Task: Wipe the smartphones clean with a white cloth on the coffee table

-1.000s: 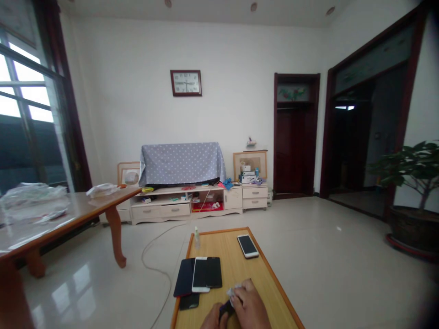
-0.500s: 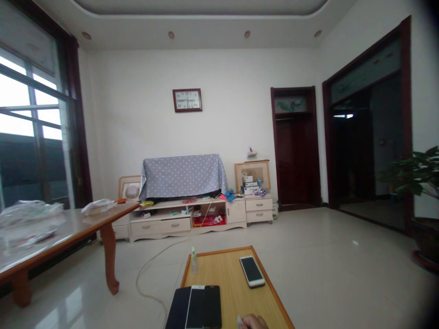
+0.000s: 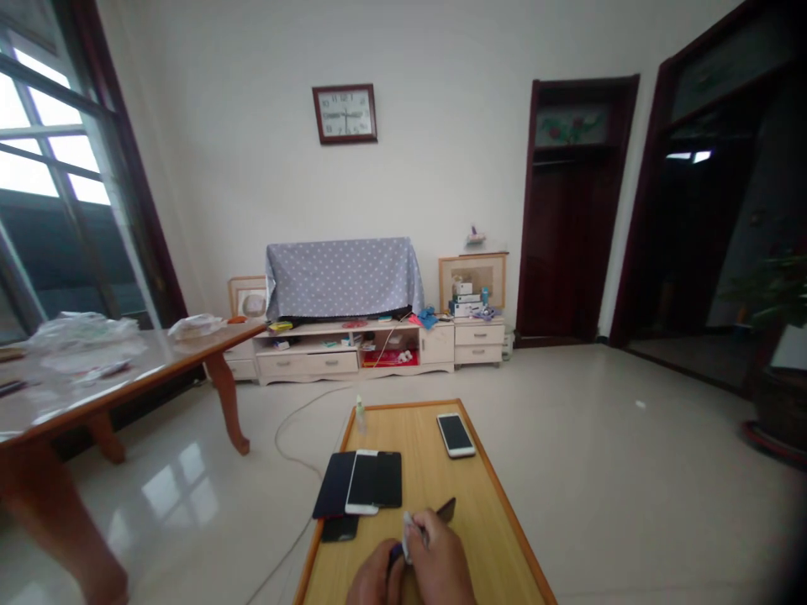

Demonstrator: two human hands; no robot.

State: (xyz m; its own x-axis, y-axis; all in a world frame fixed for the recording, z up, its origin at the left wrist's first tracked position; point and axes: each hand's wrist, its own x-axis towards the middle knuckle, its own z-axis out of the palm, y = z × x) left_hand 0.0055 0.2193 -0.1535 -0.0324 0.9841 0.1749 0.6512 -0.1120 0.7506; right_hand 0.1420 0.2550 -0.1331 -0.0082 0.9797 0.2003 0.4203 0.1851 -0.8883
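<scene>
At the bottom of the view both of my hands meet over a low wooden table. My left hand is closed round a dark phone whose far end sticks out beyond the fingers. My right hand presses a small white cloth onto that phone, fingers pinched together. Just beyond lie three phones side by side, with another dark phone at the table's left edge. A white phone lies alone at the far right. A small clear bottle stands at the far left corner.
A long wooden table with plastic bags stands on the left by the window. A cable runs over the glossy floor to a TV cabinet under a dotted cloth. Dark doorways open on the right, beside a potted plant.
The camera tipped up so my hands almost left the view, then came back down. Both hands are again in view, still on the dark phone and cloth.
</scene>
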